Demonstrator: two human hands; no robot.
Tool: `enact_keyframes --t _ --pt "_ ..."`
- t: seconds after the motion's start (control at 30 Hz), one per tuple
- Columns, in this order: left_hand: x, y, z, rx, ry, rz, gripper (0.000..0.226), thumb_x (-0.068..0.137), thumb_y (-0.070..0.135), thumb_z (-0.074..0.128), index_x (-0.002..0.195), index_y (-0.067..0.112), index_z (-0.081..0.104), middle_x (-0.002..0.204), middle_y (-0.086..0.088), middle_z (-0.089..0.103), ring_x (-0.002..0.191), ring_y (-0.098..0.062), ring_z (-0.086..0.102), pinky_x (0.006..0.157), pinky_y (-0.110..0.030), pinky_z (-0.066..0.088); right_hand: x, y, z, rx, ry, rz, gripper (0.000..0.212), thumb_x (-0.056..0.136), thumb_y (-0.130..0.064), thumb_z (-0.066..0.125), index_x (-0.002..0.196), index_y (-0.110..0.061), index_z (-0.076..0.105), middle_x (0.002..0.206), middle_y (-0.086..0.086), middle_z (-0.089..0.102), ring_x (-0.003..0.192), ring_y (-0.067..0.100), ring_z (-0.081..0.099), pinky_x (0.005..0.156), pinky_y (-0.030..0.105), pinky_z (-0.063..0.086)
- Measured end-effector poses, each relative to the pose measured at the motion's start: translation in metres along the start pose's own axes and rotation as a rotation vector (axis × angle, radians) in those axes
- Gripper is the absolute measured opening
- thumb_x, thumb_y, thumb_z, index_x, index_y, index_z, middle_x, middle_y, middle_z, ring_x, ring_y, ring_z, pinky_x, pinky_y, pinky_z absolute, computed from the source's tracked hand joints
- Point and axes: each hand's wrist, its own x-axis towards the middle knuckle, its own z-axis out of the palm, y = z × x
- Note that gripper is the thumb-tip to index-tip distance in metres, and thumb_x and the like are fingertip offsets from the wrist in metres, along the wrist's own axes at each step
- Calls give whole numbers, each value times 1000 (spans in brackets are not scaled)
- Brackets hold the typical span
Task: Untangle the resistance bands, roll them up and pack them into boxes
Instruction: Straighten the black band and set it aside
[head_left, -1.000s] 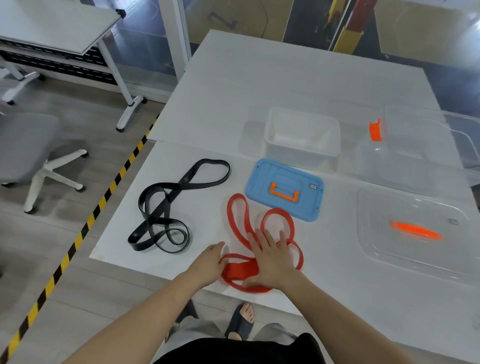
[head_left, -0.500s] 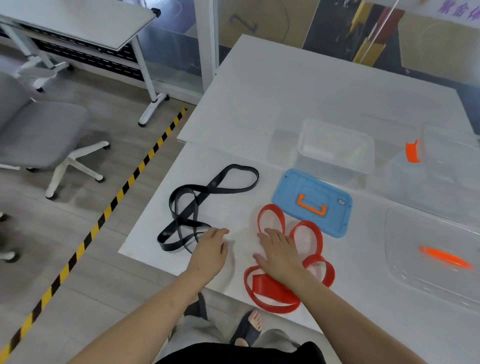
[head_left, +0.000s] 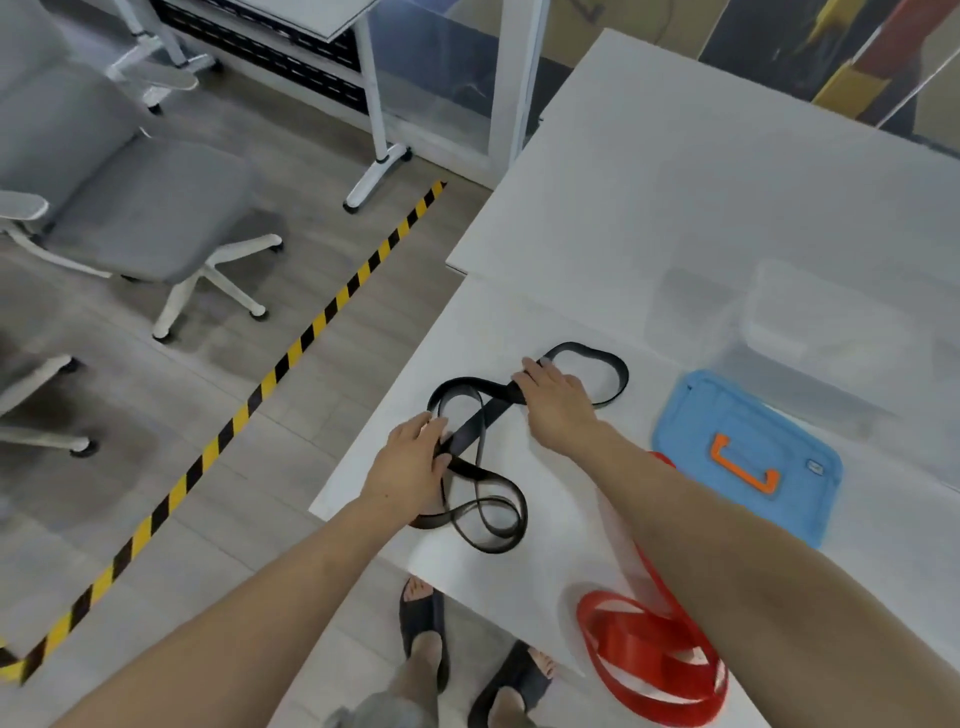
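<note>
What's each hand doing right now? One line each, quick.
Left hand: pinches the black band.
Right hand: lies on the black band; grip cannot be told.

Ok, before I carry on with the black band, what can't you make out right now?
Head view only:
- Black band: its crossings lie under the left hand and right hand; each grip unclear.
- Red band: partly hidden by the right forearm, motion-blurred.
- Clear box: blurred, inside unreadable.
- Blue lid: small label too tiny to read.
</note>
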Motion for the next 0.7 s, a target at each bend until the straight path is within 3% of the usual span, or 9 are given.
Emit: enact_keyframes --t 0.1,0.17,0.23,0.3,0.33,0.4,0.57,0.63,0.7 --pt "7 -13 3 54 -49 61 50 105 27 56 153 17 46 163 -8 37 146 -32 41 112 -44 45 34 11 2 -179 -89 -7 71 96 1 48 161 -15 26 176 9 7 163 35 -1 129 57 15" --pt "7 -18 4 80 -65 110 51 105 27 56 154 16 46 165 -12 34 149 -34 39 116 -44 42 44 17 3 -289 -61 -15 60 95 -1 51 153 -11 39 164 15 34 159 38 17 129 56 16" --pt "6 -26 3 82 -78 116 54 105 34 56 156 20 44 169 -10 29 153 -32 33 121 -43 36 50 15 7 -305 -35 -8 45 93 -2 53 138 -7 53 136 15 58 137 37 49 127 51 23" --pt "3 -30 0 30 -85 110 61 102 48 57 156 23 45 170 -6 28 155 -29 29 124 -41 32 48 9 4 -249 -15 24 28 96 -4 51 123 -9 60 117 11 65 111 33 65 105 43 43" --pt "0 -32 -1 5 -87 106 67 99 57 57 155 24 46 169 -4 29 155 -27 29 123 -40 31 46 5 2 -211 4 49 20 99 -9 51 117 -10 61 112 9 66 102 33 67 85 40 44" --pt "-7 -36 -2 8 -74 113 85 87 76 49 155 25 47 168 -3 31 155 -27 31 123 -43 32 40 -4 -2 -123 28 78 17 105 -22 51 109 -11 63 107 10 68 93 33 68 69 37 37" --pt "-21 -46 1 100 -169 108 106 80 79 63 164 33 18 175 3 5 161 -25 7 128 -46 21 9 -36 -14 180 65 103 24 103 -37 57 115 -20 70 105 6 75 100 33 68 71 37 43" --pt "-26 -46 1 142 -213 108 117 75 82 65 165 34 8 175 5 -4 162 -24 -2 129 -46 15 -10 -47 -5 226 27 57 20 102 -36 55 107 -22 69 100 3 74 99 32 69 72 37 45" --pt "-28 -50 3 191 -232 116 122 75 78 70 165 34 1 175 5 -10 162 -25 -6 129 -48 13 -31 -53 7 337 -30 11 28 99 -48 55 107 -23 64 98 3 72 97 32 69 75 40 51"
